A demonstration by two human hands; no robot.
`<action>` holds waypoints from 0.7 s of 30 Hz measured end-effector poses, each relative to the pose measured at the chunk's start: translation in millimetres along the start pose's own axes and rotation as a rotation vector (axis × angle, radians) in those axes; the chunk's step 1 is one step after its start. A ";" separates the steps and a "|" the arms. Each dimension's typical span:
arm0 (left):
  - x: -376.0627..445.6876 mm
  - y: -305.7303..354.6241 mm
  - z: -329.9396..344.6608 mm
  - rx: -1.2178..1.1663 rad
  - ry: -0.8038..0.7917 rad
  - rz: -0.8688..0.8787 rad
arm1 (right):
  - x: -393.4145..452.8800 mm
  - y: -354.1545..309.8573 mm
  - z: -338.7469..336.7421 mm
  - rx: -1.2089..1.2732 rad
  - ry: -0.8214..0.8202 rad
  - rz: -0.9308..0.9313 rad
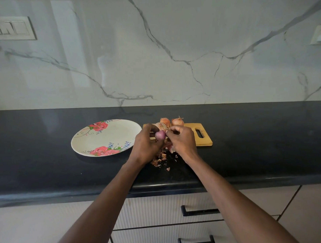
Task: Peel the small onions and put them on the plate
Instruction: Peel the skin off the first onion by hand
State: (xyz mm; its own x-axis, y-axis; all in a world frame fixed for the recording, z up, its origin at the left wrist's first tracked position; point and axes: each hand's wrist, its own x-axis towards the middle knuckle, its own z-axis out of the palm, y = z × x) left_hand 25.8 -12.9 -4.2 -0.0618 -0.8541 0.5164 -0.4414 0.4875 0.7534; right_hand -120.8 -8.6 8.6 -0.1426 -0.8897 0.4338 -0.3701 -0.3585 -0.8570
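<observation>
Peeling: left hand [145, 142] grips a purple onion [160, 135] just above the board [204, 141], and it looks nearly bare.
Onion vs fingers: it sits between the two hands, its free side facing the right hand [182, 138].
Axis: cannot tell, it reads as round.
Left fingers: curled round the onion from the left, thumb over the top.
Right fingers: bunched tight at the onion's right side, apparently pinching skin; the skin itself is hidden.
Plate [84, 140]: just left of the left hand, nothing on it, so the left hand is nearer.
Waiting: three unpeeled onions [177, 121] at the board's far edge.
Scraps: peels [161, 157] on the counter [48, 170] under the wrists.
</observation>
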 end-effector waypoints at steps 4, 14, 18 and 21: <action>0.4 -0.8 -3.3 -0.040 -0.004 -0.038 | -1.2 0.8 0.0 0.042 -0.028 -0.006; 2.7 -1.1 -3.9 -0.169 -0.085 -0.093 | 1.2 4.2 -2.2 0.082 -0.020 0.003; 1.4 1.5 -4.1 -0.274 -0.107 -0.130 | 1.7 4.7 -2.4 0.104 -0.019 0.017; 0.6 3.1 -4.9 -0.343 -0.126 -0.166 | 1.0 4.1 -2.8 0.146 -0.024 0.032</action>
State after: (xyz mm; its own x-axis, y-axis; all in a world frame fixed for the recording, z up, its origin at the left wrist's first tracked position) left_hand 28.8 -11.1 0.5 -0.1334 -0.9314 0.3386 -0.1314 0.3553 0.9255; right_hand -125.0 -10.2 6.4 -0.1297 -0.9072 0.4002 -0.2283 -0.3655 -0.9024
